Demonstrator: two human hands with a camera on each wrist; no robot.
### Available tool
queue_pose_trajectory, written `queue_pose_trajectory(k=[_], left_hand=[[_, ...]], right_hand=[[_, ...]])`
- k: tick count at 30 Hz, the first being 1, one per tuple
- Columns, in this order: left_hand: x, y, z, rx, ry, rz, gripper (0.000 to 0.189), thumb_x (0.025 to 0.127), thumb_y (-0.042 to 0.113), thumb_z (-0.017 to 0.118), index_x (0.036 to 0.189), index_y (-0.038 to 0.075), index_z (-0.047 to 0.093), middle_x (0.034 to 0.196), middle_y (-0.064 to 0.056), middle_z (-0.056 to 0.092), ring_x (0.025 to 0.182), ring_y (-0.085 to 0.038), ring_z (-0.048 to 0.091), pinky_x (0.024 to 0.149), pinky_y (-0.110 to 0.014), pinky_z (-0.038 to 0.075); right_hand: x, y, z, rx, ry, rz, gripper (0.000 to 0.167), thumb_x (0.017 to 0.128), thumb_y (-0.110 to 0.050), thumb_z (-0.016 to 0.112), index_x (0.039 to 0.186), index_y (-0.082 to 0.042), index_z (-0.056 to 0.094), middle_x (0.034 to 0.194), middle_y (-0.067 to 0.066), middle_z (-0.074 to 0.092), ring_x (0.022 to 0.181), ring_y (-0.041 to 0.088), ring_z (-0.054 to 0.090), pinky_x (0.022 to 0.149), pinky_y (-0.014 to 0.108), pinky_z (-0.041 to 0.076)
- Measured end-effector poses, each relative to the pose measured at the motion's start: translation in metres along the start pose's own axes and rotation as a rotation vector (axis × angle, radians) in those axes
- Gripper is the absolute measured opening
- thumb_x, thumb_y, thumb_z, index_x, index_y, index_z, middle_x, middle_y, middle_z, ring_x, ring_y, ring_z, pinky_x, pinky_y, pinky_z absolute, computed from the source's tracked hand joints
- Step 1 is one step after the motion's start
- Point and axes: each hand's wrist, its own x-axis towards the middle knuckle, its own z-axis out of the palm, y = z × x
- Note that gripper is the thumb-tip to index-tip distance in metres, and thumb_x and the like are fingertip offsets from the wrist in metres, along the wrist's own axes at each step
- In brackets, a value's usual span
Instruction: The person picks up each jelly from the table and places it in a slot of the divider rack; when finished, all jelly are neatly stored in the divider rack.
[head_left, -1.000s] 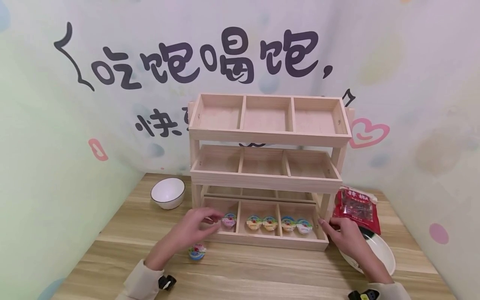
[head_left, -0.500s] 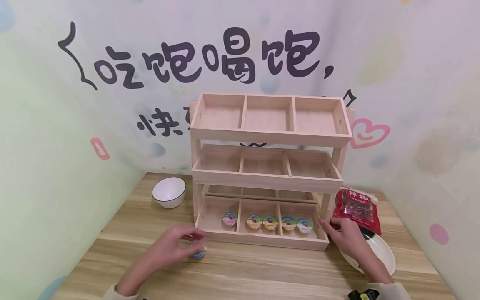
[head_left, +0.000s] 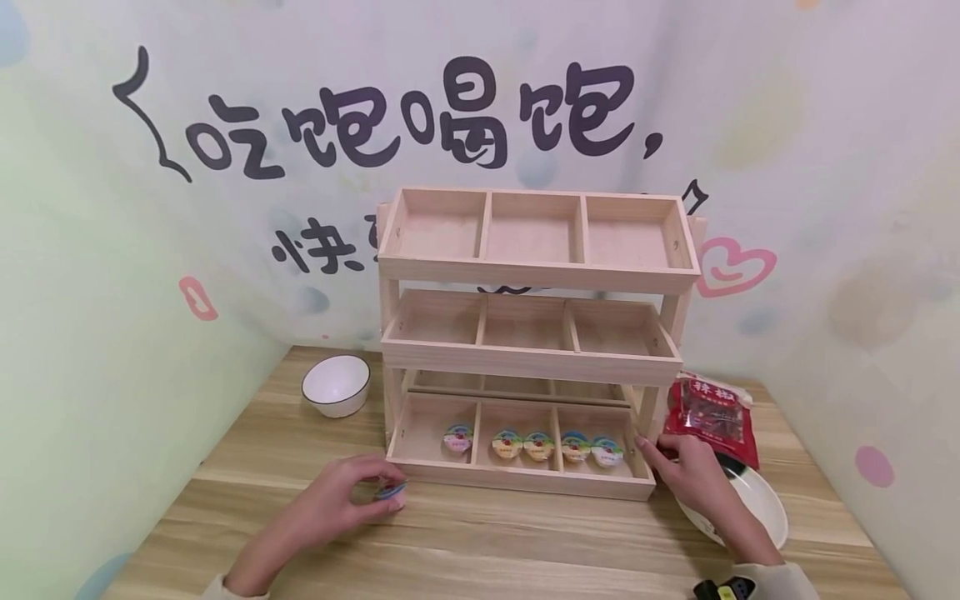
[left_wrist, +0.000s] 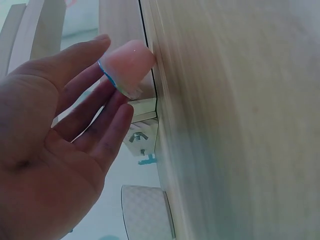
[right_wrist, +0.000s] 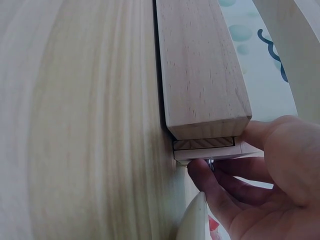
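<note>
My left hand point(head_left: 337, 500) pinches a small jelly cup point(head_left: 392, 492) just in front of the wooden rack's lower left corner. In the left wrist view the pink jelly cup point(left_wrist: 129, 65) is tilted on its side, between thumb and fingers, its blue-edged lid toward the palm. My right hand point(head_left: 693, 475) grips the lower right end of the three-tier wooden rack point(head_left: 525, 482); the right wrist view shows the fingers point(right_wrist: 202, 175) curled at the tray's end. In the bottom tray lie a pink-lidded jelly cup point(head_left: 457, 438) at left, two in the middle and two at right.
A white bowl point(head_left: 336, 387) stands left of the rack. To its right lie a red packet point(head_left: 711, 417) with Chinese lettering and a white plate point(head_left: 765, 504), partly under my right forearm. A lettered wall covering point(head_left: 480, 117) rises behind the wooden table point(head_left: 480, 550).
My left hand has moved from the bottom tray's left compartment down to the jelly cup on the table and taken hold of it, tilting it. My right hand stays at the rack.
</note>
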Motion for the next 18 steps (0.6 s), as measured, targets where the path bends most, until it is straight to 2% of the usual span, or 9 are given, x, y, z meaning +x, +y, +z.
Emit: queue_pose_trajectory(k=[4, 10, 13, 18], left_hand=[[0.0003, -0.0016, -0.0001, 0.01, -0.019, -0.012, 0.018, 0.095, 0.017, 0.086, 0.111, 0.019, 0.079, 0.107, 0.008, 0.078, 0.098, -0.011, 0.074, 0.09, -0.038, 0.066], [0.0003, -0.0024, 0.002, -0.032, -0.034, 0.053, 0.022, 0.088, 0.003, 0.088, 0.1, 0.016, 0.075, 0.102, 0.003, 0.077, 0.091, -0.011, 0.072, 0.081, -0.034, 0.065], [-0.0005, -0.0008, 0.0029, -0.045, -0.034, 0.042, 0.027, 0.085, 0.002, 0.09, 0.095, 0.017, 0.07, 0.104, 0.0, 0.075, 0.093, -0.009, 0.07, 0.081, -0.031, 0.066], [-0.0024, 0.0019, 0.0015, -0.042, -0.08, -0.007, 0.032, 0.082, 0.011, 0.095, 0.093, 0.021, 0.066, 0.113, -0.004, 0.073, 0.102, -0.007, 0.068, 0.084, -0.028, 0.065]], right_hand=[[-0.0002, 0.0001, 0.0, -0.001, -0.002, 0.009, 0.04, 0.107, -0.038, 0.07, 0.118, -0.001, 0.08, 0.104, 0.014, 0.082, 0.082, 0.019, 0.064, 0.063, 0.027, 0.049], [-0.0001, 0.0006, 0.0, 0.0, -0.001, 0.006, 0.041, 0.107, -0.039, 0.069, 0.119, -0.002, 0.08, 0.105, 0.014, 0.082, 0.082, 0.019, 0.064, 0.064, 0.027, 0.049], [0.0003, 0.001, 0.0005, -0.002, 0.004, -0.001, 0.04, 0.107, -0.039, 0.069, 0.119, -0.002, 0.08, 0.106, 0.014, 0.082, 0.083, 0.019, 0.065, 0.064, 0.027, 0.05], [0.0004, 0.0016, 0.0012, -0.011, 0.012, -0.011, 0.039, 0.107, -0.037, 0.07, 0.119, -0.001, 0.081, 0.106, 0.015, 0.082, 0.084, 0.018, 0.068, 0.066, 0.027, 0.054]])
